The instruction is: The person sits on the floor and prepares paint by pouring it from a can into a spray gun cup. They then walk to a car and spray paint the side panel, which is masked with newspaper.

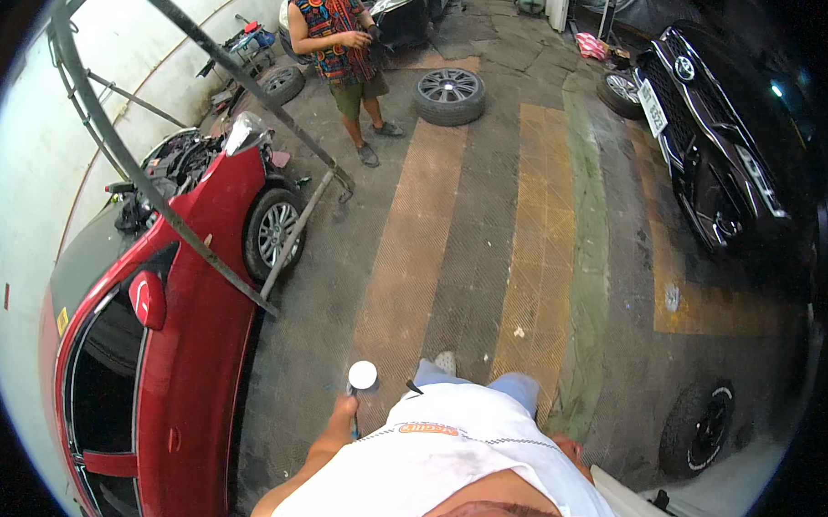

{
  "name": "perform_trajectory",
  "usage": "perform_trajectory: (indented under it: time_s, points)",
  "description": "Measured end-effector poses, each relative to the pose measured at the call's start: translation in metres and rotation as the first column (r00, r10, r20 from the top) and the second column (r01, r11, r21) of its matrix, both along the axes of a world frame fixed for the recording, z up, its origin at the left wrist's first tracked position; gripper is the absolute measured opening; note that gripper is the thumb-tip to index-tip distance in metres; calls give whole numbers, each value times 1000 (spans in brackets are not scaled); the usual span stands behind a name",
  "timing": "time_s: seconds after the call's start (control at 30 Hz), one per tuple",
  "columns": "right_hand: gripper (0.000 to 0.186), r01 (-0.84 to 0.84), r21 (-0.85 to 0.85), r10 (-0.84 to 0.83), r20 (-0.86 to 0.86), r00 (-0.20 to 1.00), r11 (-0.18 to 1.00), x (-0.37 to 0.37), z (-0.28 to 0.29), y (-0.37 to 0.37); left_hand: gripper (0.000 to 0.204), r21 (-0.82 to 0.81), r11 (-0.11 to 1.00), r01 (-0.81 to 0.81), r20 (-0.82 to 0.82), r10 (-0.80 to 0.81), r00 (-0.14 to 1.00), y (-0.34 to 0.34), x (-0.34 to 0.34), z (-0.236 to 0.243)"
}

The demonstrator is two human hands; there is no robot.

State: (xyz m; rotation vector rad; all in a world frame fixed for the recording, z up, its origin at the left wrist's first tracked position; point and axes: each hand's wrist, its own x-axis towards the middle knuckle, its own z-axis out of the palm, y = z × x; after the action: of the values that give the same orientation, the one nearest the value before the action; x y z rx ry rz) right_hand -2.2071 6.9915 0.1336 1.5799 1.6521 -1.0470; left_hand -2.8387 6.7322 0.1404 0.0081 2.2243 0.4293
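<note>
Low in the head view, on the left of my body, my left hand (pixel 348 407) is closed around a spray-gun-like tool with a round white cup (pixel 362 375). The white round top faces up, and a bluish part shows below my fingers. My right hand (pixel 568 445) hangs at my other side, close to my white shirt (pixel 463 415). The shirt covers part of it, and its fingers are too small and hidden to read.
A red car (pixel 196 369) with its front end open stands left, under a grey metal frame (pixel 182 232). Ahead are a loose wheel (pixel 450 97) and a person (pixel 335 46). A black front bumper (pixel 701 132) is at right, with another wheel (pixel 697 429) nearer me.
</note>
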Motion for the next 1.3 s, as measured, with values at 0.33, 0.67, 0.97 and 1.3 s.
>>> perform_trajectory:
  time_s: [0.33, 0.67, 0.97, 1.3]
  points:
    - [47, 346, -27, -346, -147, 927, 938, -69, -26, 270, 60, 291, 956, -43, -133, 85, 987, 440, -107, 148]
    - [49, 334, 469, -131, -414, 901, 817, -176, 30, 808, 39, -54, 991, -124, 40, 126, 991, 597, -49, 38]
    - [46, 374, 524, -53, -527, 848, 765, -306, 72, 1072, 33, -230, 961, -153, 185, 197, 963, 754, -77, 23]
    - [40, -621, 148, 636, -84, 768, 770, -278, -30, 1124, 32, -2, 989, -151, 133, 150, 980, 1167, -295, 24]
